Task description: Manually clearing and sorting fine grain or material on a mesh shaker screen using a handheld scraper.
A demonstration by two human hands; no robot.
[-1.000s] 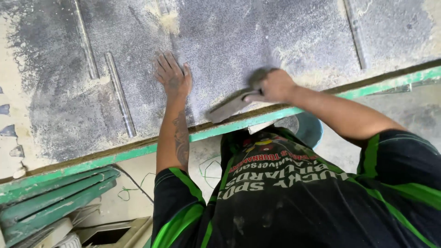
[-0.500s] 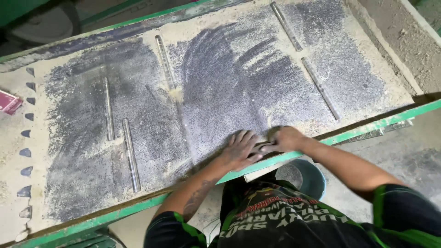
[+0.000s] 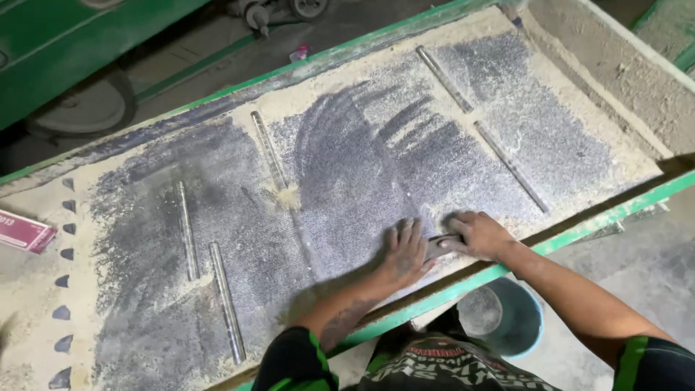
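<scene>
A large grey sieve screen in a green frame lies before me, dusted with pale sawdust-like powder. My left hand rests flat on the screen near its front edge, fingers apart. My right hand is just to its right, closed on a flat grey scraper that pokes out toward my left hand. Both hands are close together, almost touching. Sweep marks fan across the dust above them.
Several thin metal strips run across the screen. A blue bucket stands below the green front rail. A pink carton lies at the left edge. A dusty trough sits at the right, green machinery at the back.
My view has tilted so more of the screen shows. Both hands have come down to the front edge and drawn together; the scraper is now held low against the screen.
</scene>
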